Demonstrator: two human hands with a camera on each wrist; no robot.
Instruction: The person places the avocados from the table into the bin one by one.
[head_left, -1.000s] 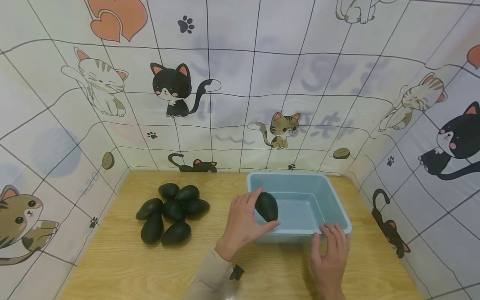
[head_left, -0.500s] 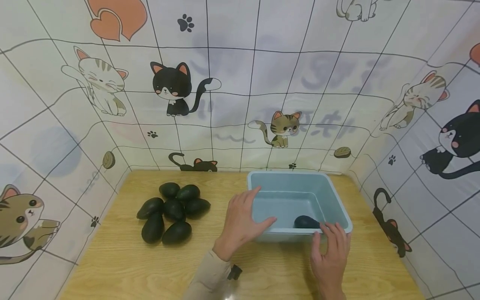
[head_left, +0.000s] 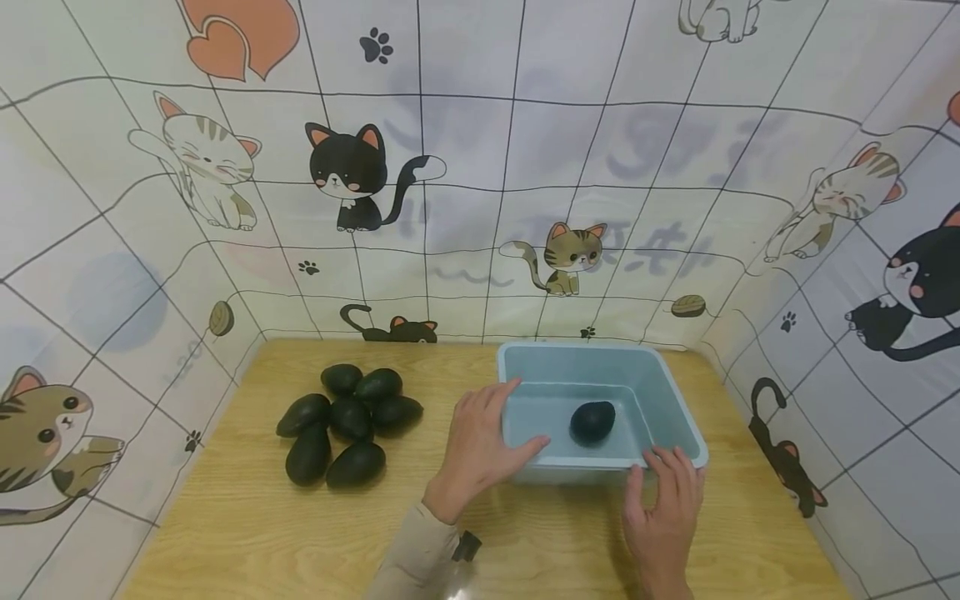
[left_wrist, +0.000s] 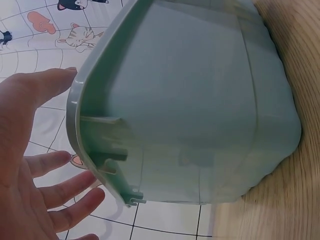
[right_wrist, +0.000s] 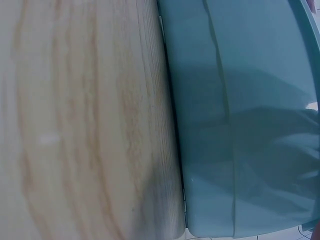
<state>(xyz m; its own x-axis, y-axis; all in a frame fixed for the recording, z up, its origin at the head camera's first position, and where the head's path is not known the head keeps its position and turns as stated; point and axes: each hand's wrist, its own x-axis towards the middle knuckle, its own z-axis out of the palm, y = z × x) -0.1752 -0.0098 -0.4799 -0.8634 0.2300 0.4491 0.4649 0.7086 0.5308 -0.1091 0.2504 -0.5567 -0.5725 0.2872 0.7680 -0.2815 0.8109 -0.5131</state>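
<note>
A dark green avocado (head_left: pixel 592 423) lies inside a pale blue plastic basin (head_left: pixel 577 358) in the head view. My left hand (head_left: pixel 480 442) hovers at the basin's left front corner, thumb and fingers spread apart with nothing between them. In the left wrist view its fingers (left_wrist: pixel 70 195) reach beside the basin's rim (left_wrist: pixel 74 105). My right hand (head_left: pixel 663 517) holds the front rim near the right corner, fingers bent over the edge and thumb against the outside. The right wrist view shows mostly the basin's outer wall (right_wrist: pixel 245 150); that hand is almost wholly out of it.
Several more avocados (head_left: pixel 350 419) lie bunched on the left of the wooden table (head_left: pixel 247 533). Cloth walls with printed cats (head_left: pixel 347 179) close in the back and both sides. A small black piece (head_left: pixel 467 547) sits by the left sleeve (head_left: pixel 416 550).
The left hand has let go of an avocado, which dropped into the basin, rolled to the right front, then came back toward the middle. The right hand has stayed at the rim.
</note>
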